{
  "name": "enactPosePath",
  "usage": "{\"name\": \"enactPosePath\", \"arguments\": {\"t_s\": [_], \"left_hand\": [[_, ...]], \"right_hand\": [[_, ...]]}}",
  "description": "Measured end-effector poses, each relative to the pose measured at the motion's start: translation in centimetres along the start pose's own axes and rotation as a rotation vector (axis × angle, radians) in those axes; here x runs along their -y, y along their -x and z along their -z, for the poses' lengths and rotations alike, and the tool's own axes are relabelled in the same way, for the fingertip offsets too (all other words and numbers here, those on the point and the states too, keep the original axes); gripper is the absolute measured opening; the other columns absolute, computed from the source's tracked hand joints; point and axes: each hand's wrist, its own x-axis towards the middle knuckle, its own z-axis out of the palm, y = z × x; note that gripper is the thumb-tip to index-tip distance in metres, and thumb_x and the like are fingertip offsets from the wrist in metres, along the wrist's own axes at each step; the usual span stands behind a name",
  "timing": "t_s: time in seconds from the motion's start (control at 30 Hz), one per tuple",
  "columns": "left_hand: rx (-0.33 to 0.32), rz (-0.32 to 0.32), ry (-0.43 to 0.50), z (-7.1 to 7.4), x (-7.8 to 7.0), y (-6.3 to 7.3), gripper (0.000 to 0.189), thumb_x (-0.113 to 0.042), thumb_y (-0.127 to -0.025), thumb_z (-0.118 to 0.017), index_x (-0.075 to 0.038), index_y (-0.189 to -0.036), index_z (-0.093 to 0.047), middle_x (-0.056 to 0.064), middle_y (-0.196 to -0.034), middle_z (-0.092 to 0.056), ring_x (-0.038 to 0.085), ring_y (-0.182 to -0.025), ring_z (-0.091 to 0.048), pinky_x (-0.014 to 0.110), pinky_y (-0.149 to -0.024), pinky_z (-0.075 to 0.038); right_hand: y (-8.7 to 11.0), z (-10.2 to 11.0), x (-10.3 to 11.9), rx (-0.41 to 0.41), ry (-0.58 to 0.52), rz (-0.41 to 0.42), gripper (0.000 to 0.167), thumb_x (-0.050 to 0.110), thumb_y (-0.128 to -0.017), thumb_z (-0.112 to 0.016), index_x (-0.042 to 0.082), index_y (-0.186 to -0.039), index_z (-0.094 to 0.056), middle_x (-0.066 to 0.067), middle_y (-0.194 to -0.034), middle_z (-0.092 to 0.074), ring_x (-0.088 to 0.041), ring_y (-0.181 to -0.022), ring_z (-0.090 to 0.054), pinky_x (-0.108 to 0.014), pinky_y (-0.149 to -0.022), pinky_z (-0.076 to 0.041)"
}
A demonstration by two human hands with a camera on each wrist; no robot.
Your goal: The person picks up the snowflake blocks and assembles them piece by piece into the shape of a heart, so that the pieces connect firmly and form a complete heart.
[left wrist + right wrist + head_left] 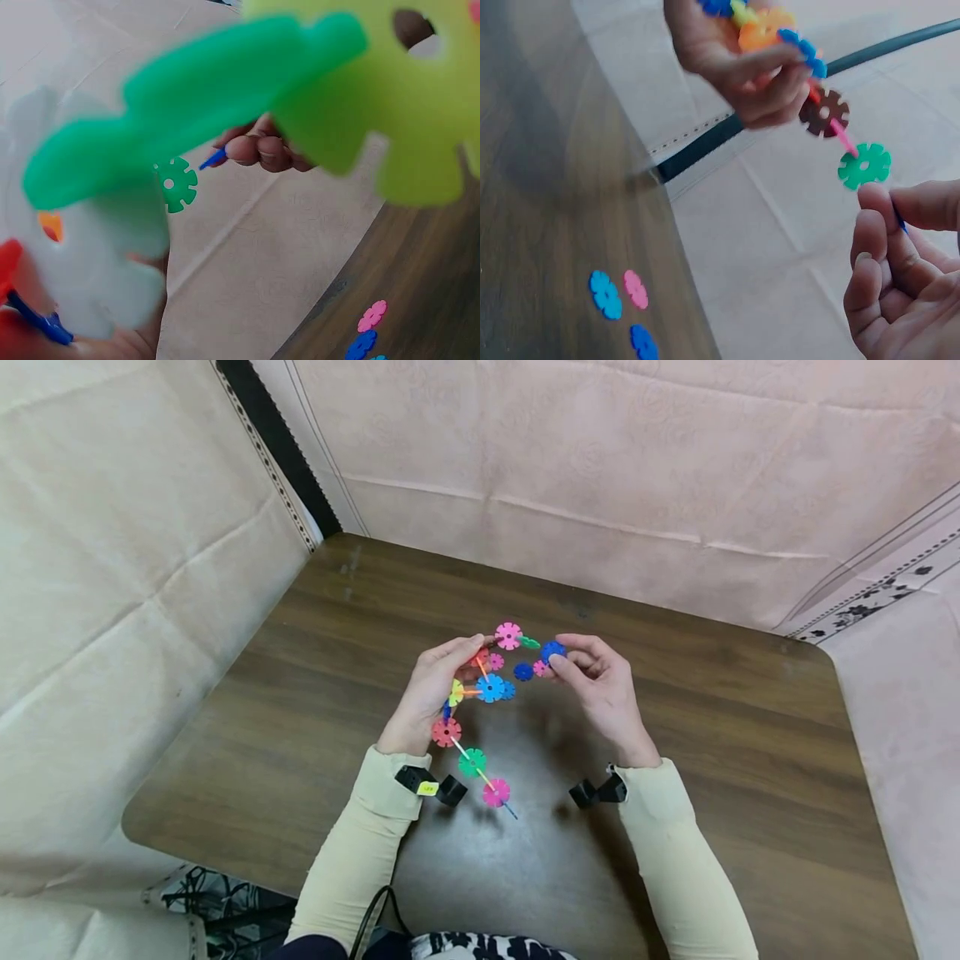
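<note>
The head camera looked forward and down from above the table's (720,718) near edge, far enough back to take in both sleeves (341,852) and the far edge. The left-wrist camera sat very close to a blurred green disc (210,82) and faced the far edge at a slant. The right-wrist view, rolled sideways, looked past the right hand (907,277) toward the left hand (754,82) and the far left corner. All three shared the pink disc (635,289) on the tabletop.

Lighting moderate. Cloth (600,460) behind the bench (720,710) reads bright, the bench darker. Pale glare marks the bench's near side; soft shadows fall across its middle. Left wrist view: green piece (210,97) and yellow piece (405,112) blurred, out of focus.
</note>
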Motion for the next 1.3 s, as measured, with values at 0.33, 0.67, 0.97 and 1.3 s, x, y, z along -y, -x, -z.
{"name": "enactPosePath", "arguments": {"t_s": [0.33,0.67,0.97,1.3], "left_hand": [[0.033,-0.009,-0.071,-0.18,-0.02,0.06,0.037,-0.041,-0.093,-0.063,-0.012,-0.116,-0.071,0.008,-0.099,-0.065,0.021,-0.086,-0.059,0.031,-0.077,-0.047],[0.229,-0.077,-0.039,0.00,-0.09,-0.16,0.034,-0.031,-0.101,-0.053,-0.023,-0.133,-0.062,0.011,-0.089,-0.064,0.021,-0.071,-0.058,0.027,-0.053,-0.052],[0.246,-0.077,-0.103,-0.20,-0.14,-0.03,0.033,-0.033,-0.100,-0.054,-0.024,-0.131,-0.063,0.009,-0.082,-0.059,0.020,-0.064,-0.056,0.030,-0.048,-0.052],[0.252,-0.079,-0.127,-0.41,-0.40,-0.01,0.033,-0.033,-0.100,-0.055,-0.023,-0.130,-0.064,0.013,-0.094,-0.061,0.022,-0.070,-0.057,0.028,-0.045,-0.050]], "right_hand": [[0.22,-0.57,0.72,0.011,-0.042,0.006,0.038,0.010,-0.094,-0.064,-0.007,-0.126,-0.054,-0.016,-0.096,-0.071,-0.019,-0.084,-0.070,-0.032,-0.082,-0.056],[0.15,-0.45,0.52,0.015,0.010,0.014,0.032,0.009,-0.095,-0.062,-0.005,-0.124,-0.058,-0.013,-0.095,-0.071,-0.018,-0.084,-0.070,-0.035,-0.082,-0.056],[0.30,-0.33,0.45,-0.009,0.053,-0.029,0.033,0.009,-0.094,-0.064,-0.007,-0.121,-0.059,-0.017,-0.095,-0.071,-0.020,-0.082,-0.071,-0.030,-0.080,-0.056],[0.55,-0.07,0.24,-0.002,0.081,-0.029,0.032,0.015,-0.093,-0.066,0.000,-0.121,-0.063,-0.019,-0.095,-0.071,-0.020,-0.082,-0.071,-0.030,-0.080,-0.056]]}}
